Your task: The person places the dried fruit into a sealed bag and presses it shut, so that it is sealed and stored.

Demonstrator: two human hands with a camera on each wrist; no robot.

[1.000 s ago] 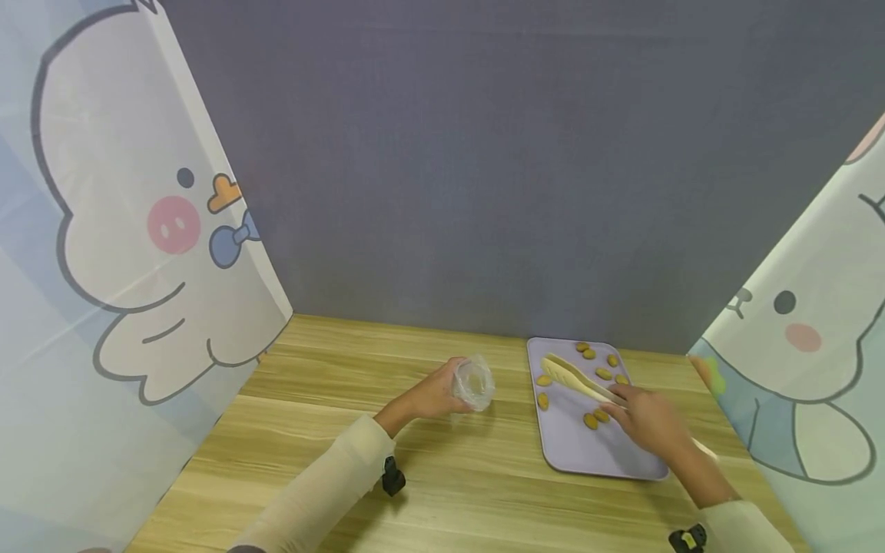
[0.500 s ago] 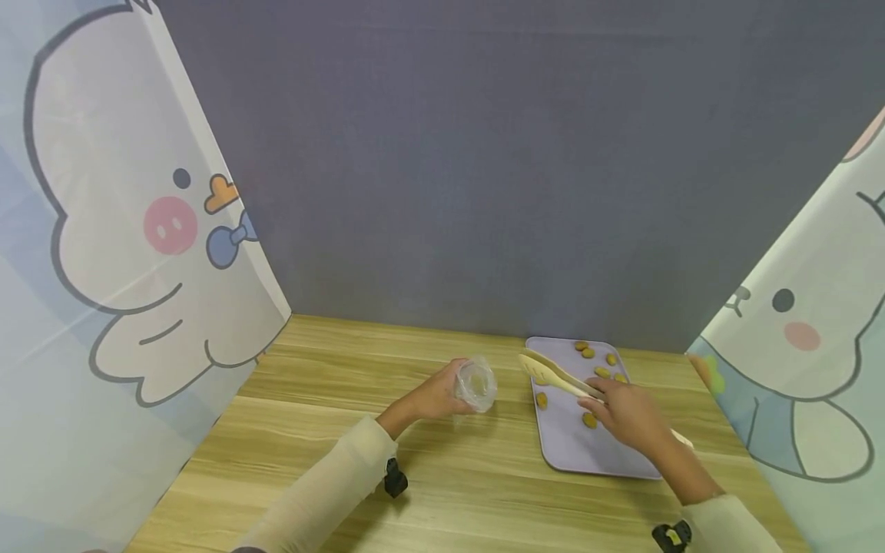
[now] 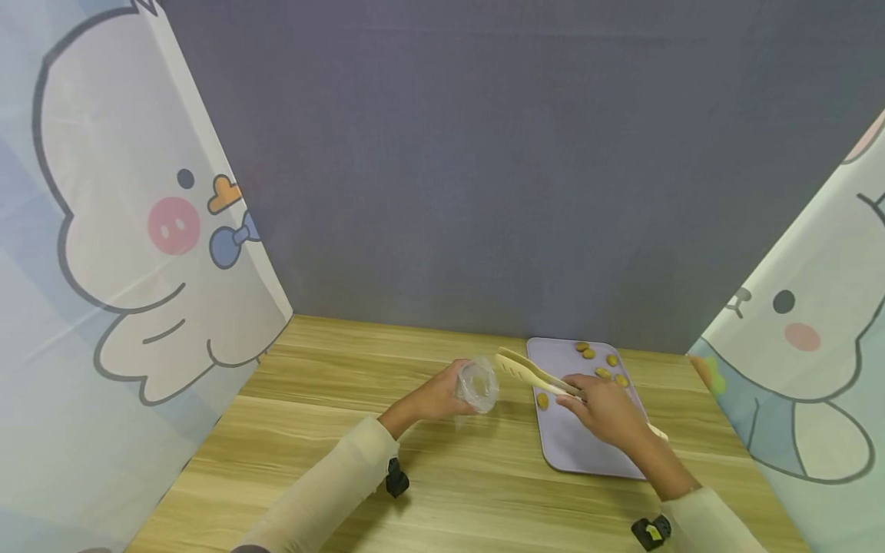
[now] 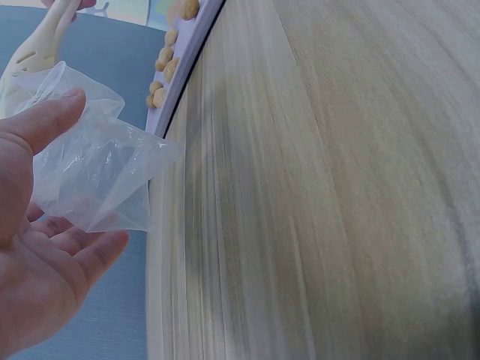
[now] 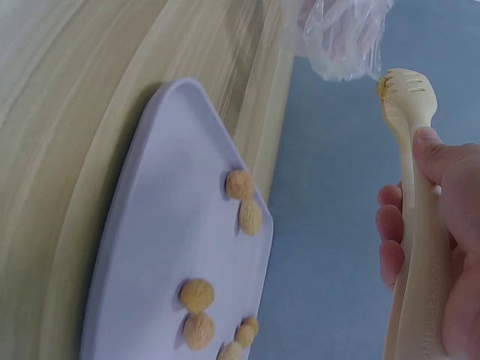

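Observation:
My left hand (image 3: 442,392) holds a clear plastic bag (image 3: 478,388), its round mouth spread and facing up. In the left wrist view the thumb and curled fingers lie around the bag (image 4: 101,161). With my right hand (image 3: 604,407) I grip cream tongs (image 3: 528,370), tips pointing left near the bag's mouth. The right wrist view shows the tongs (image 5: 409,112) pressed together, with a small brown piece (image 5: 384,88), apparently a nut, at the tips. Several brown, walnut-like nuts (image 3: 603,372) lie on a pale purple tray (image 3: 577,453) below the right hand, which hides part of it.
The tray stands on the right of the wood-grain table (image 3: 442,491), near a grey back panel (image 3: 442,192). Cartoon-printed sheets (image 3: 124,230) flank both sides. Black wrist cameras (image 3: 396,478) sit under both forearms.
My right hand has moved left with the tongs, from over the tray toward the bag. The left hand and bag stay almost in place.

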